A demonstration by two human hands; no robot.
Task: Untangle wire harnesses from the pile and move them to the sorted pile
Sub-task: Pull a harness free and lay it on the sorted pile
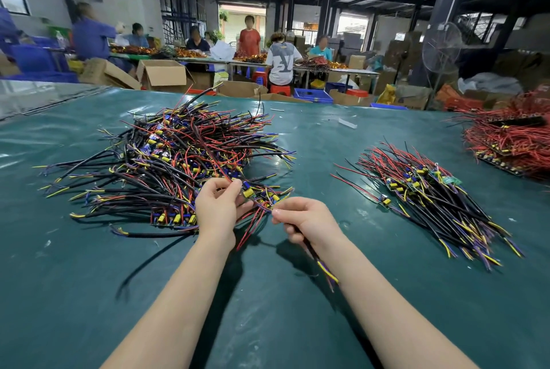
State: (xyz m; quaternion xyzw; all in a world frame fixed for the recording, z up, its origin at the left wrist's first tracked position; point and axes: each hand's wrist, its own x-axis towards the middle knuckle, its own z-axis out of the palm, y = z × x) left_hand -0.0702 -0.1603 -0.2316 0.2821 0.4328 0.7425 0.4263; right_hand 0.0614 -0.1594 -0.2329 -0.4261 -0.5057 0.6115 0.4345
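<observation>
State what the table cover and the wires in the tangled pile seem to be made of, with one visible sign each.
Table cover: likely vinyl-type sheeting, glossy teal; it wrinkles and mirrors lights.
Tangled pile wires: probably plastic-insulated, smooth, coloured; they bend freely.

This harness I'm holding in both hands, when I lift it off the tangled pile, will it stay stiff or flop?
Probably floppy: red leads of the harness droop below the left hand. Likely to snag, since its wires cross into the tangled pile. Seems light: the right hand merely pinches it.

I see the tangled pile [166, 157] lying left on the table [268, 309], the sorted pile [431, 196] right, my hands [218, 208] between.
</observation>
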